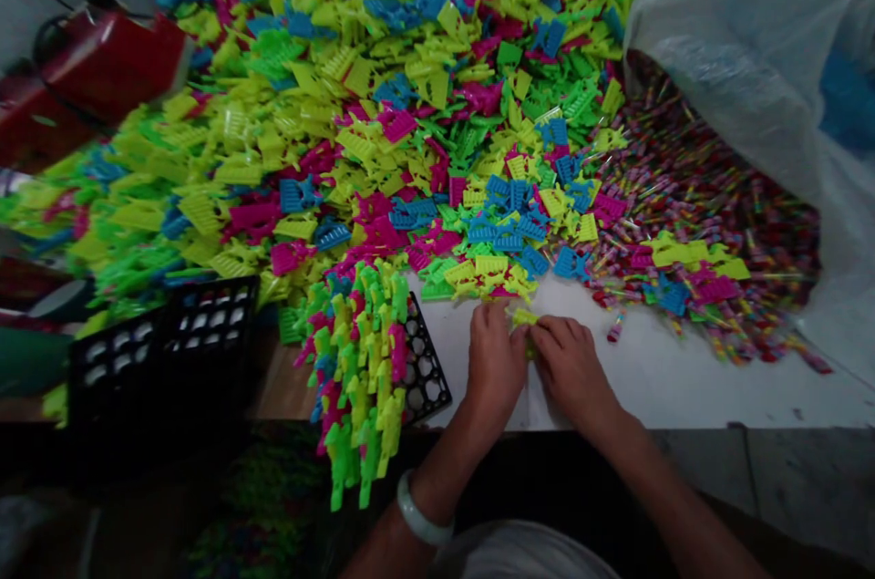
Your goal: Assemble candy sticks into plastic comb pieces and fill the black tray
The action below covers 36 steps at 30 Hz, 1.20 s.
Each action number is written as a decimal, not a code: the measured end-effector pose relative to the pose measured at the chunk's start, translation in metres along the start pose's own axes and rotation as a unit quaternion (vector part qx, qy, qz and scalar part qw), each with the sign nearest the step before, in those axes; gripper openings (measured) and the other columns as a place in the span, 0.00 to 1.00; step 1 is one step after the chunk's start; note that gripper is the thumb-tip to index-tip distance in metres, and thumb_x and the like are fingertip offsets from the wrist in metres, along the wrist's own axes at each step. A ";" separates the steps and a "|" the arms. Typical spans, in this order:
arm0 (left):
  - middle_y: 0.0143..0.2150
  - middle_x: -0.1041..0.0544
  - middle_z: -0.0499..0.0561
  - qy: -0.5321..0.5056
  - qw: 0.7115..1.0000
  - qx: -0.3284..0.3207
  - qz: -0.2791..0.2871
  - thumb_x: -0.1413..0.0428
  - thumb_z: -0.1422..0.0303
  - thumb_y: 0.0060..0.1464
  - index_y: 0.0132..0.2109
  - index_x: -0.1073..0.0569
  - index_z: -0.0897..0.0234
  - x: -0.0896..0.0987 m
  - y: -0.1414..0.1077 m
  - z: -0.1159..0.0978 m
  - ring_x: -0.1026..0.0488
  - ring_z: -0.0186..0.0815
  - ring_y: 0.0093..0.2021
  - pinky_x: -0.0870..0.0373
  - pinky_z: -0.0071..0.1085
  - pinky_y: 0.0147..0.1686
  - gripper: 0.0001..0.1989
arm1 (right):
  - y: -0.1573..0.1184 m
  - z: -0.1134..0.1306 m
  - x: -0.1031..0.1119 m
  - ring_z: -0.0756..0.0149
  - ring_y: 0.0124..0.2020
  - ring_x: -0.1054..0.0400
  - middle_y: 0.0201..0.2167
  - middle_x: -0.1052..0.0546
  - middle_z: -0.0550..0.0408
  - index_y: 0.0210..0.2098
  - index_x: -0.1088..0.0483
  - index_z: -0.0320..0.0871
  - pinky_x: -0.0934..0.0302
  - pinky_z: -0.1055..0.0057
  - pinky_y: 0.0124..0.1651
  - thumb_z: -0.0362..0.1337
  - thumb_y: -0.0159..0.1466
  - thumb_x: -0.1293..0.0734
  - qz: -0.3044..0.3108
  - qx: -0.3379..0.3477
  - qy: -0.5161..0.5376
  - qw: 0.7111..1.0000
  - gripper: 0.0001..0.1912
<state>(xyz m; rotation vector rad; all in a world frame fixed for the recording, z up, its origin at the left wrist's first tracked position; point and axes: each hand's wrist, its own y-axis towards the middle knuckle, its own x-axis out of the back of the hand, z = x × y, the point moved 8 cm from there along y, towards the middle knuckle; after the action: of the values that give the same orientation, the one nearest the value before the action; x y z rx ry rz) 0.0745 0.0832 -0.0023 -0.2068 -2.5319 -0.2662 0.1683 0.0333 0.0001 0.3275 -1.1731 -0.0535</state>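
My left hand (493,358) and my right hand (572,366) meet close together at the table's front. Between their closed fingers is a small yellow plastic piece (524,316), mostly covered by the fingertips. A pale bangle (422,511) circles my left wrist. Left of my hands, a black tray (425,383) with round holes carries rows of upright green, yellow, pink and blue plastic pieces (362,351). Just beyond my fingers lie loose pieces of the same colours, among them a yellow one (490,267) with ridges.
A large heap of bright plastic pieces (355,87) covers the table's back. At right, many small multicoloured sticks (711,223) spill beside a translucent plastic sheet (745,5). Black perforated trays (209,319) sit at left, below a red machine or box (102,68). The white tabletop (635,392) ends near my forearms.
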 end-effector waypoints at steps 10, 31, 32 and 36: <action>0.52 0.33 0.58 0.093 0.991 -0.094 0.017 0.46 0.73 0.57 0.52 0.31 0.64 -0.005 -0.017 -0.006 0.36 0.44 0.53 0.33 0.44 0.53 0.15 | 0.021 -0.118 0.053 0.50 0.48 0.38 0.43 0.28 0.40 0.46 0.29 0.35 0.44 0.54 0.52 0.31 0.65 0.40 -0.029 -0.118 -0.180 0.976 0.13; 0.33 0.23 0.50 -0.219 0.962 0.139 0.086 0.53 0.64 0.61 0.38 0.28 0.63 -0.014 -0.020 0.017 0.26 0.35 0.34 0.31 0.30 0.38 0.12 | -0.009 -0.034 0.002 0.59 0.40 0.31 0.41 0.29 0.48 0.48 0.39 0.43 0.34 0.63 0.42 0.39 0.69 0.45 -0.087 -0.124 0.193 0.970 0.11; 0.33 0.23 0.50 -0.245 0.953 0.151 0.092 0.52 0.64 0.60 0.38 0.28 0.64 -0.016 -0.022 0.016 0.26 0.34 0.35 0.31 0.30 0.38 0.11 | -0.010 -0.026 -0.003 0.58 0.41 0.32 0.41 0.29 0.46 0.48 0.39 0.42 0.34 0.61 0.43 0.39 0.69 0.46 -0.093 -0.118 0.179 0.972 0.11; 0.43 0.23 0.53 -0.327 0.922 0.169 0.118 0.44 0.66 0.53 0.43 0.28 0.65 -0.021 -0.028 0.010 0.27 0.35 0.44 0.33 0.32 0.48 0.11 | -0.003 -0.015 -0.011 0.56 0.43 0.33 0.41 0.29 0.44 0.49 0.39 0.41 0.36 0.57 0.46 0.39 0.69 0.47 -0.119 -0.115 0.132 0.977 0.13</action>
<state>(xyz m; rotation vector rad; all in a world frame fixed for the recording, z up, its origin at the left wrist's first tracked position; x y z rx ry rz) 0.0806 0.0566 -0.0256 -0.5321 -3.1072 0.4068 0.1780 0.0356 -0.0155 0.2593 -0.8505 -0.3434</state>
